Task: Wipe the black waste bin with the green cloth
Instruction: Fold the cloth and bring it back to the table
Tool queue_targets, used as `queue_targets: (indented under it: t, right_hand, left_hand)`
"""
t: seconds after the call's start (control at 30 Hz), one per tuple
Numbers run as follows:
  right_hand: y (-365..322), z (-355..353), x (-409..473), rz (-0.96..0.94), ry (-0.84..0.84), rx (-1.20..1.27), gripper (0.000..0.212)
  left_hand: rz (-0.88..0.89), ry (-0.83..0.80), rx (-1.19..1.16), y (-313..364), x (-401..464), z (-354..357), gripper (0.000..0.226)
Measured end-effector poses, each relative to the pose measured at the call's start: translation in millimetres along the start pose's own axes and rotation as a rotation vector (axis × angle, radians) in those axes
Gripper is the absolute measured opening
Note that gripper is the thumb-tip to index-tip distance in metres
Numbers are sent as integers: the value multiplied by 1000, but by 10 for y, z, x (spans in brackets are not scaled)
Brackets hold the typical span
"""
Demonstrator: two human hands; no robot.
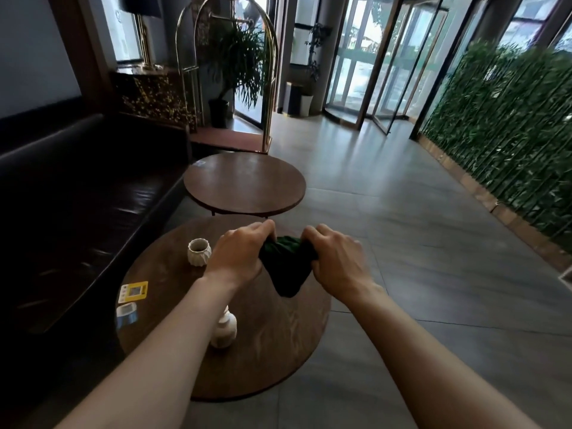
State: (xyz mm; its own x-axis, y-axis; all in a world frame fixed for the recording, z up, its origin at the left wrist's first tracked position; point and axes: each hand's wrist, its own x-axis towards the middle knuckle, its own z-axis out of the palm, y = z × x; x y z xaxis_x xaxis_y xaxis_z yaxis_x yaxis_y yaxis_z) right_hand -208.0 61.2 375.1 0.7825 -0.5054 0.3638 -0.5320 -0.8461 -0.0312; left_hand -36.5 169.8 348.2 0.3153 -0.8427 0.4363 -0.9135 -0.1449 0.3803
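A dark green cloth (286, 267) hangs bunched between both hands above the near round wooden table (272, 351). My left hand (238, 258) grips its left end with curled fingers. My right hand (337, 261) grips its right end the same way. A loose corner of the cloth droops down between the wrists. A dark bin-like box (292, 99) stands far off by the glass entrance, next to a white pot; I cannot tell whether it is the black waste bin.
On the near table stand a white ribbed cup (199, 252), a white bottle (224, 331) and two cards (133, 292). A second round table (244, 184) lies beyond. Black sofa (77, 196) at left, luggage cart (229, 88) behind, bamboo hedge (507, 131) at right, tiled floor between.
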Motion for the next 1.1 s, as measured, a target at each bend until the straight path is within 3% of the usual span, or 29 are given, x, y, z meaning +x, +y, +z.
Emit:
queue_targets:
  t: [0.23, 0.57, 0.8, 0.9, 1.0, 1.1]
  right_hand:
    - [415, 566, 263, 3, -37, 54, 21]
    - [1340, 2011, 493, -31, -301, 117, 30]
    - [1883, 3040, 613, -60, -379, 145, 31]
    - [1963, 3456, 620, -68, -409, 176, 40]
    - [2006, 3949, 536, -82, -421, 251, 44]
    - [2042, 4424, 270, -67, -558, 289, 58]
  left_hand:
    - [-34, -53, 8, -196, 310, 573, 38]
    - [-161, -251, 106, -546, 585, 2044, 42]
    - [-243, -359, 120, -787, 789, 3054, 37]
    - [-262, -365, 149, -965, 783, 3420, 37]
    - [-321, -407, 129, -1168, 653, 3798, 45]
    - [-419, -574, 109, -1301, 334, 4131, 72]
